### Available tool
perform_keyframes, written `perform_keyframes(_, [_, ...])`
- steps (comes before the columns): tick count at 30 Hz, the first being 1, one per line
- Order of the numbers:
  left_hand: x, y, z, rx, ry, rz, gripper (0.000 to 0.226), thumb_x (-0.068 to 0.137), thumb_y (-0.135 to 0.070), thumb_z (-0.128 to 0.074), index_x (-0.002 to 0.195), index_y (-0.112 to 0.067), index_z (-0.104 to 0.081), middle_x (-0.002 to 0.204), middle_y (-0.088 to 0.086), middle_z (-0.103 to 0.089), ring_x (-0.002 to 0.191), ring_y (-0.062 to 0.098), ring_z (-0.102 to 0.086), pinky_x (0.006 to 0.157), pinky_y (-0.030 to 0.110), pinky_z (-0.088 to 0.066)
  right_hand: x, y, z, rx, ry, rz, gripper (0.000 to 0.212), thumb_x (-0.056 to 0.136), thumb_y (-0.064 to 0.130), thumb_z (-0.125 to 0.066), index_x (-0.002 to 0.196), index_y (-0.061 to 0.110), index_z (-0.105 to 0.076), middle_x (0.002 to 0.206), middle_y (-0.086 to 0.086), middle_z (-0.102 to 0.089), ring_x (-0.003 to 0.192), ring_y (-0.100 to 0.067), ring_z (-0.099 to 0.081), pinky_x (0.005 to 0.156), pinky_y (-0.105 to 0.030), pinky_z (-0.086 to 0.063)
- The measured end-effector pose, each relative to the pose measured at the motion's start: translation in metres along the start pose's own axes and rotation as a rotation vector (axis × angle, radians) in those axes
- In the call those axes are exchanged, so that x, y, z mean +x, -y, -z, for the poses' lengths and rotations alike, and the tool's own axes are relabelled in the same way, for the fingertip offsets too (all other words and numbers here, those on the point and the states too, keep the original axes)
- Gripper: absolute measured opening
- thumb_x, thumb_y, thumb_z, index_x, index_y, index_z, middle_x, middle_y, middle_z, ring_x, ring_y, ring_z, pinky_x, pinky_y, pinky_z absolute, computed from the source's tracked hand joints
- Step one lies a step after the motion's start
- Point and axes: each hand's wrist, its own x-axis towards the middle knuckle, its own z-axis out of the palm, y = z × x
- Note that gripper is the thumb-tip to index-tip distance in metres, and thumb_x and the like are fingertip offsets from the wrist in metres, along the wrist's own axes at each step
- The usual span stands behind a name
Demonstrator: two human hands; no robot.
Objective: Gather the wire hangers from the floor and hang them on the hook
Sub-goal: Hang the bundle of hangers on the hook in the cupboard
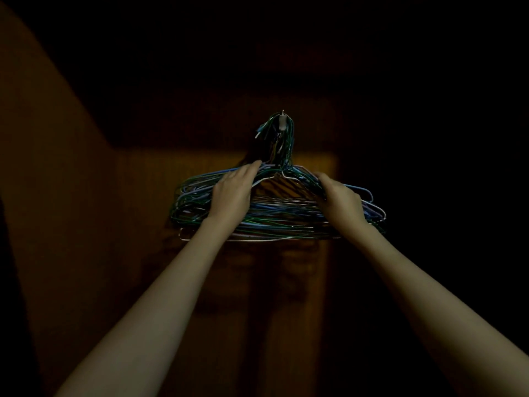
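Both hands are on the bundle of wire hangers (pixel 282 209). The left hand (pixel 232 193) lies over the bundle's left shoulder with its fingers stretched fairly straight up the slope toward the necks; it presses or steadies rather than clamps. The right hand (pixel 339 197) has its grip curled over the right shoulder, fingers wrapped round several wires.

The bundle hangs against a dim brown wall, and its twisted necks gather at a small hook (pixel 282 121) above. Judging by this, the gathering is done and the hanging is all but finished: the necks look looped over the hook, and what seems left is to settle the stack and let go.

Much is hard to read. The room is very dark, so whether every neck truly sits on the hook cannot be told. The floor is out of view, so any hangers left there cannot be seen. The right fingertips are lost among the wires.
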Motion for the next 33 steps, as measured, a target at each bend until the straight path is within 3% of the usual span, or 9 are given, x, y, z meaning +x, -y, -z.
perform_keyframes(2, [-0.001, -0.001, -0.001, -0.005, -0.012, -0.008, 0.065, 0.092, -0.002, -0.051, 0.148, -0.021, -0.022, 0.148, 0.0, -0.036, 0.131, 0.022, -0.041, 0.099, 0.036, -0.039, -0.001, 0.002, 0.003, -0.018, 0.005, -0.012, 0.047, 0.091, 0.03, -0.057, 0.134, 0.023, -0.042, 0.12, -0.002, -0.062, 0.106, -0.023, -0.06, 0.069, -0.033, -0.046])
perform_keyframes(6, [-0.001, -0.002, 0.0, -0.003, -0.015, -0.009, 0.065, 0.092, 0.0, -0.049, 0.148, -0.02, -0.022, 0.148, 0.001, -0.037, 0.131, 0.022, -0.04, 0.101, 0.035, -0.038, -0.001, 0.005, 0.006, -0.043, 0.026, -0.019, 0.068, 0.079, 0.057, -0.063, 0.132, 0.022, -0.042, 0.12, -0.001, -0.061, 0.11, -0.022, -0.058, 0.068, -0.032, -0.048])
perform_keyframes(13, [0.0, 0.0, 0.001, -0.01, 0.011, -0.012, 0.071, 0.089, 0.006, -0.05, 0.148, -0.021, -0.022, 0.147, 0.002, -0.039, 0.131, 0.024, -0.04, 0.103, 0.037, -0.036, -0.002, 0.004, 0.002, -0.087, 0.025, 0.012, 0.068, 0.079, 0.04, -0.07, 0.135, 0.021, -0.037, 0.123, -0.002, -0.058, 0.11, -0.024, -0.056, 0.064, -0.029, -0.034])
perform_keyframes(16, [0.001, 0.0, -0.003, 0.042, -0.01, -0.03, 0.077, 0.087, 0.006, -0.054, 0.15, -0.02, -0.017, 0.147, 0.005, -0.04, 0.138, 0.023, -0.032, 0.115, 0.04, -0.02, -0.002, 0.004, 0.003, -0.079, 0.004, 0.03, 0.072, 0.078, 0.04, -0.072, 0.137, 0.021, -0.036, 0.122, -0.003, -0.06, 0.109, -0.024, -0.057, 0.066, -0.03, -0.038])
perform_keyframes(18, [-0.001, 0.001, -0.004, 0.106, -0.014, -0.016, 0.08, 0.088, 0.0, -0.057, 0.151, -0.021, -0.012, 0.148, 0.005, -0.036, 0.142, 0.024, -0.024, 0.117, 0.043, -0.013, -0.002, 0.002, 0.001, -0.07, 0.004, 0.034, 0.075, 0.077, 0.042, -0.073, 0.138, 0.021, -0.035, 0.125, -0.005, -0.058, 0.112, -0.025, -0.056, 0.083, -0.036, -0.044])
perform_keyframes(21, [-0.007, -0.003, -0.003, 0.133, -0.007, 0.004, 0.079, 0.091, -0.012, -0.057, 0.151, -0.021, -0.007, 0.152, 0.004, -0.029, 0.144, 0.023, -0.017, 0.118, 0.046, -0.009, -0.002, 0.0, 0.002, -0.059, 0.042, 0.001, 0.077, 0.079, 0.048, -0.069, 0.141, 0.021, -0.032, 0.137, -0.003, -0.05, 0.126, -0.023, -0.046, 0.11, -0.043, -0.029])
perform_keyframes(26, [-0.023, -0.008, 0.005, 0.129, 0.008, 0.064, 0.069, 0.097, -0.031, -0.046, 0.151, -0.021, -0.004, 0.159, 0.001, -0.008, 0.147, 0.021, 0.001, 0.117, 0.045, 0.003, -0.012, 0.006, 0.013, -0.055, 0.116, -0.054, 0.08, 0.086, 0.059, -0.051, 0.147, 0.018, -0.02, 0.152, -0.003, -0.031, 0.14, -0.02, -0.028, 0.116, -0.047, -0.015])
perform_keyframes(33, [-0.052, -0.02, 0.023, 0.066, 0.068, 0.09, 0.067, 0.097, -0.043, -0.04, 0.151, -0.023, -0.006, 0.159, 0.001, 0.003, 0.146, 0.021, 0.011, 0.117, 0.047, 0.006, -0.038, 0.017, 0.041, -0.109, 0.213, -0.128, 0.077, 0.091, 0.059, -0.038, 0.151, 0.019, -0.01, 0.158, 0.0, -0.013, 0.146, -0.016, -0.011, 0.117, -0.048, -0.012])
